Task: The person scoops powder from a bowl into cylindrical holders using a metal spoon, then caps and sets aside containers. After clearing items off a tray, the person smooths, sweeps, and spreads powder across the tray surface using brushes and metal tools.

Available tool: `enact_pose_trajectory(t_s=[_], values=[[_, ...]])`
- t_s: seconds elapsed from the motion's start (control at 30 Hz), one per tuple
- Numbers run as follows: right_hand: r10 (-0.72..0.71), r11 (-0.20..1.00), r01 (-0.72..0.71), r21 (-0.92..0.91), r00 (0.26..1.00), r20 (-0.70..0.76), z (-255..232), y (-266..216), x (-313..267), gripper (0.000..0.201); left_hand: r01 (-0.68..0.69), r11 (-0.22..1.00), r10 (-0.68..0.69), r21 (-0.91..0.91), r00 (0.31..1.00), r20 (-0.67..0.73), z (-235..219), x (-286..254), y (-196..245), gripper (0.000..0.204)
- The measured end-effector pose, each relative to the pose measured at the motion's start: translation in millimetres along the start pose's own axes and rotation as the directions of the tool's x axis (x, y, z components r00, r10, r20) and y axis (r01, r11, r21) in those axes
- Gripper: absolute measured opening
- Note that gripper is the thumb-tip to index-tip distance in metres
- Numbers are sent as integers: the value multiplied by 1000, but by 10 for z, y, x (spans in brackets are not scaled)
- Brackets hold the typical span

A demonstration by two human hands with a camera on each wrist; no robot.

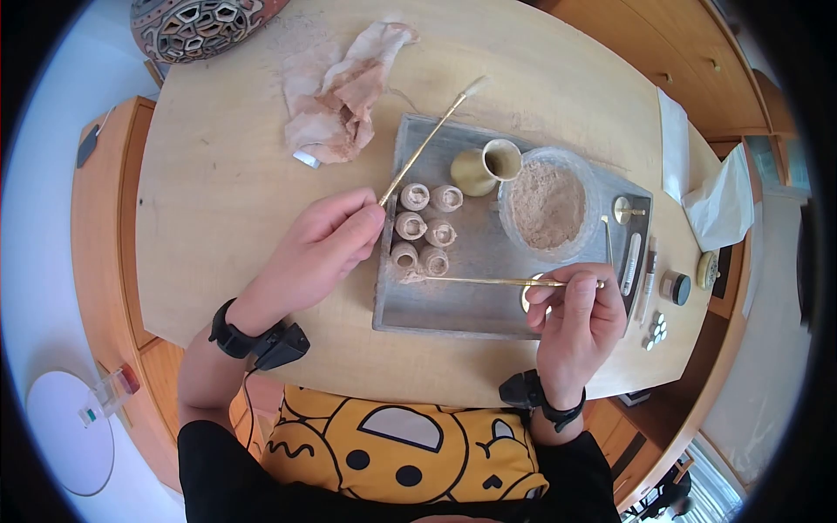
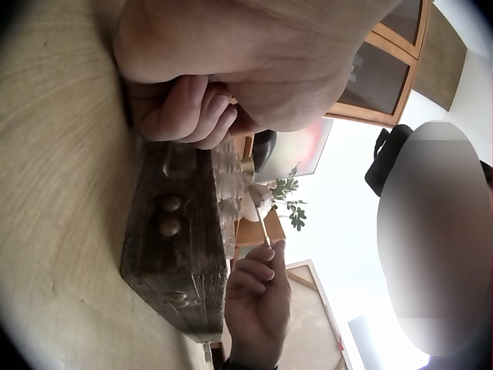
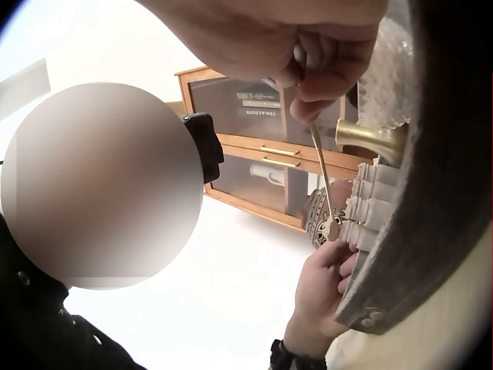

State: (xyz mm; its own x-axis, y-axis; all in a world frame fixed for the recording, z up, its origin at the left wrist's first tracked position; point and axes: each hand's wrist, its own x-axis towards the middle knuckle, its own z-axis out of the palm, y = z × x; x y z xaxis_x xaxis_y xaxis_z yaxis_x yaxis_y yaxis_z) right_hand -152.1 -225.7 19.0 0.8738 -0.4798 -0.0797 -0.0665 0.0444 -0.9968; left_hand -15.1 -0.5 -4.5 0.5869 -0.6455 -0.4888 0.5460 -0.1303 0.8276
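Note:
My left hand (image 1: 327, 244) grips a gold-handled brush (image 1: 433, 133) by its lower end at the tray's left edge, pale bristles pointing up and away. Between thumb and fingers, my right hand (image 1: 580, 318) pinches a thin gold stick-like tool (image 1: 488, 281). Its far end lies by a little pile of brown powder (image 1: 412, 276), beside the nearest small jars (image 1: 434, 261). Several such jars stand in two columns on the left of the grey wooden tray (image 1: 453, 318), powder on their rims. A clear bowl (image 1: 595, 205) of powder and a brass vase (image 1: 472, 173) stand behind.
A stained cloth (image 1: 336, 105) lies beyond the tray, near a patterned openwork vessel (image 1: 205, 26). Right of the tray are a dark-lidded jar (image 1: 675, 288), pens (image 1: 649, 279), small white pieces (image 1: 656, 331) and a white plastic bag (image 1: 724, 205). A small brass stand (image 1: 622, 209) occupies the tray's right corner.

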Motion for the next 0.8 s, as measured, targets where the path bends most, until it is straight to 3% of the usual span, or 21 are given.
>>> enact_pose_trajectory(t_s=[0.5,0.67,0.8], values=[[-4,999,5,40,1000,-28,-45,-25,14,24,10,1000,-10,-9,1000,5,-7,1,-9,29],[77,993,-69,-100,993,86,-200,-55,73,21,3,1000,-3,-3,1000,2,-3,-4,0,29],[85,981,-69,-182,993,78,-188,-65,61,17,4,1000,-4,9,1000,2,7,-4,16,28]])
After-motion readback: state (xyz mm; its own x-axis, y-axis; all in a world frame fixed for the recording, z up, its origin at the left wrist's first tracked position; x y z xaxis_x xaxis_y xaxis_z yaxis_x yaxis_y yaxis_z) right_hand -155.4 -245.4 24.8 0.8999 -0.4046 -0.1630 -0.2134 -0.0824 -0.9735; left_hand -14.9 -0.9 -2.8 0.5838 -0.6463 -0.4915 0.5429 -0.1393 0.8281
